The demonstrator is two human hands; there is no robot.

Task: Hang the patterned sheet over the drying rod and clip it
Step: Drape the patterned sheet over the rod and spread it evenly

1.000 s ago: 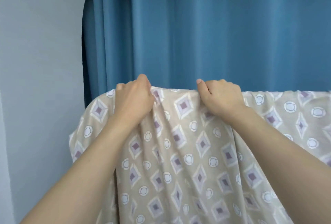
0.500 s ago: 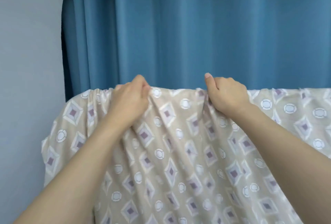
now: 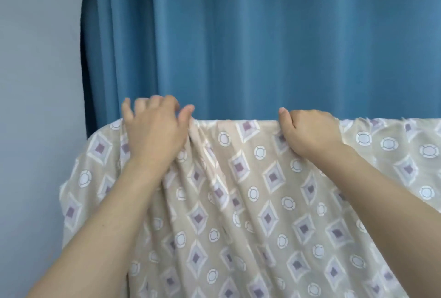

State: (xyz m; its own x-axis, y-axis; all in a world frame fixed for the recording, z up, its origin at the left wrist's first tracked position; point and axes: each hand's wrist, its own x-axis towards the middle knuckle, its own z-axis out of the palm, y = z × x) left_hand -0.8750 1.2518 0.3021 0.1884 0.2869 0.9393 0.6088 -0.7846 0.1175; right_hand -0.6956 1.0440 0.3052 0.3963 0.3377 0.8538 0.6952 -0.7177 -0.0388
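- Sheet (image 3: 250,190) hangs over the hidden rod, bunched between the hands.
- Right hand (image 3: 310,135) grips the top fold to anchor it.
- Left hand (image 3: 152,130), fingers loose, rests there to spread it.

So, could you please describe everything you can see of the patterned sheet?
The patterned sheet is thin beige cloth printed with purple-centred diamonds and white rings. It hangs over a hidden support before the blue curtain, gathered in folds. The right hand grips its top edge; the left hand, fingers loosened, rests near its top-left corner.
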